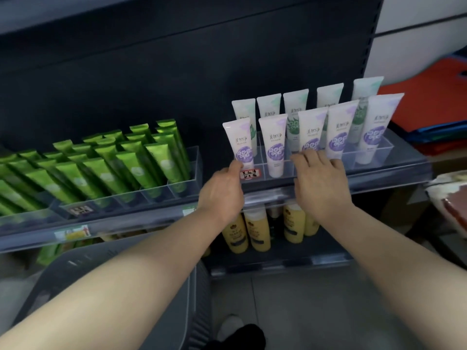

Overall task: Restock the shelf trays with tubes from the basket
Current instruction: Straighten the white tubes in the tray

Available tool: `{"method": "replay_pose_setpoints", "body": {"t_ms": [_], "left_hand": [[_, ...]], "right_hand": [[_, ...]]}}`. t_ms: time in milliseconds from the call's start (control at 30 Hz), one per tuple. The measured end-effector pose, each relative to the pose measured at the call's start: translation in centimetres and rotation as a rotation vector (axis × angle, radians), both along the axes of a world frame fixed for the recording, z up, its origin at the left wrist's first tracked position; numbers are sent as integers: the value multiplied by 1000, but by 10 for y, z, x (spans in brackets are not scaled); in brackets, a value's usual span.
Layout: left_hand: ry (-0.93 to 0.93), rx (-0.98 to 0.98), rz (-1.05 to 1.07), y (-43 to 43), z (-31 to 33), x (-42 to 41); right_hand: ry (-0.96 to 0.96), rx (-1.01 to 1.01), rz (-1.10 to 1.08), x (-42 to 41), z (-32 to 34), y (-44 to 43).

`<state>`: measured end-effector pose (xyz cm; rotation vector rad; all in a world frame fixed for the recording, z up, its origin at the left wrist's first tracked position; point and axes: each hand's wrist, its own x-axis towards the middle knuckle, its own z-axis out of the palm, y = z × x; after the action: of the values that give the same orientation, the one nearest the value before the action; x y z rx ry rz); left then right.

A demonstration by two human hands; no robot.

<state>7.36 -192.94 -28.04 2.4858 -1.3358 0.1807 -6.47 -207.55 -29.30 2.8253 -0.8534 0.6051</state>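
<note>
The shelf (126, 224) carries two clear trays side by side. The grey basket (75, 261) stands below it to the left, under the left forearm; what it contains cannot be seen from this angle. The right tray (379, 147) holds purple tubes (271, 145) in its front row, cap down, with paler tubes behind. Green tubes (141, 170) fill the other tray.

The step in hand appears to be squaring up the front row. To do it well:
- Steady the tray with one hand.
- Move each tube at its base, not its top, so the neighbours do not topple.
- Keep one tube upright per compartment, label outward.

The left hand (222, 190) is at the tray's front left corner. Its thumb (236, 169) touches the base of the leftmost purple tube. Its fingers are hidden behind the hand, so their closure cannot be told.

The right hand (322, 183) lies palm down at the tray front. Its fingers (310, 157) are straight and slightly apart, tips at the tube bases, holding nothing.
</note>
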Motion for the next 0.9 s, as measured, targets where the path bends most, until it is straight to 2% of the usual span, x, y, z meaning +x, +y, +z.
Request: {"method": "replay_pose_setpoints", "body": {"t_ms": [300,900], "left_hand": [[-76,102,57,-4,5,1],[-103,179,62,10,12,-7]], "right_hand": [[110,49,-8,-5,4,-3],[156,93,17,-15,9,13]]}}
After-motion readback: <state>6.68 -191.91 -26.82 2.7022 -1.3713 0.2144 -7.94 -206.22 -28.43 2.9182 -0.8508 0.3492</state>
